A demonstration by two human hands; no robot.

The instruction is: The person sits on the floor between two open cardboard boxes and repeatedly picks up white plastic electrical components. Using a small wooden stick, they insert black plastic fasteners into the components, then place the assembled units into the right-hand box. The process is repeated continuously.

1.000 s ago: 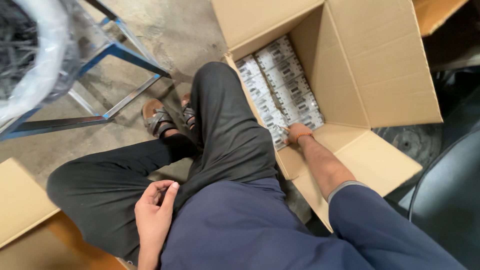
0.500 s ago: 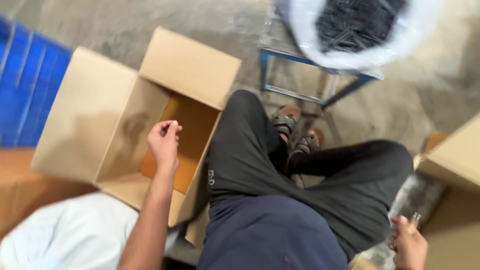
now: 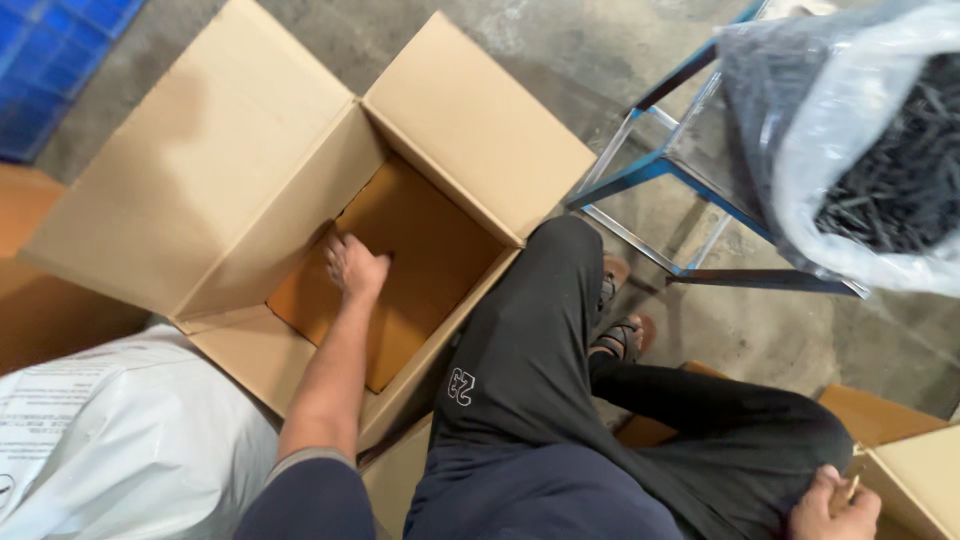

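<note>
Left hand down inside the open cardboard box, right hand at the edge of another box by the knee.

The left hand (image 3: 352, 268) reaches into the cardboard box (image 3: 200, 190) with fingers curled and pressed together against the bare bottom near the back wall; whether it pinches anything I cannot tell. The right hand (image 3: 833, 505) sits low at the frame's corner, closed around something small and yellowish, touching a second box (image 3: 915, 480). To work well here, I'd judge the arm should stay clear of the raised flaps and press flat into the corner. Room is tight: a white sack (image 3: 120, 440) crowds the near side, the blue metal frame (image 3: 650, 165) with its plastic bag (image 3: 850, 140) stands beyond the crossed legs.
</note>
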